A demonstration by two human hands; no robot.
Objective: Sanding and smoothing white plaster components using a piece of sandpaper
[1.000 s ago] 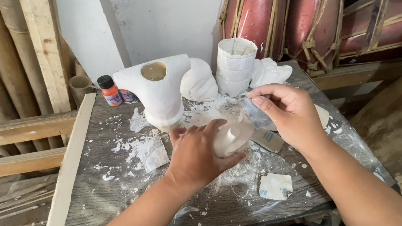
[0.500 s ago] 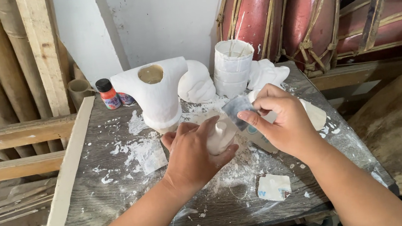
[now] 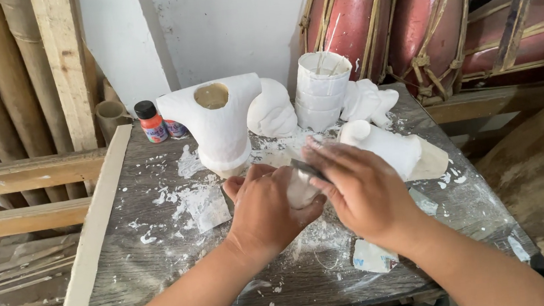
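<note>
My left hand (image 3: 265,208) is closed around a small white plaster piece (image 3: 301,190) just above the middle of the dusty grey table (image 3: 164,276). My right hand (image 3: 355,188) lies over that piece from the right and presses a small dark flat tool (image 3: 304,167) against its top. Most of the piece is hidden by both hands. White plaster crumbs and dust lie under and around the hands.
A large white plaster cast (image 3: 219,121) with a round hole stands behind the hands. Rounded casts (image 3: 271,113), a white cylinder mould (image 3: 322,88) and another cast (image 3: 391,151) sit at the back right. An orange paint bottle (image 3: 149,121) stands back left. A white scrap (image 3: 372,256) lies near.
My right hand has come down from above the piece onto it with the tool. My left hand keeps its hold, and the view has shifted slightly.
</note>
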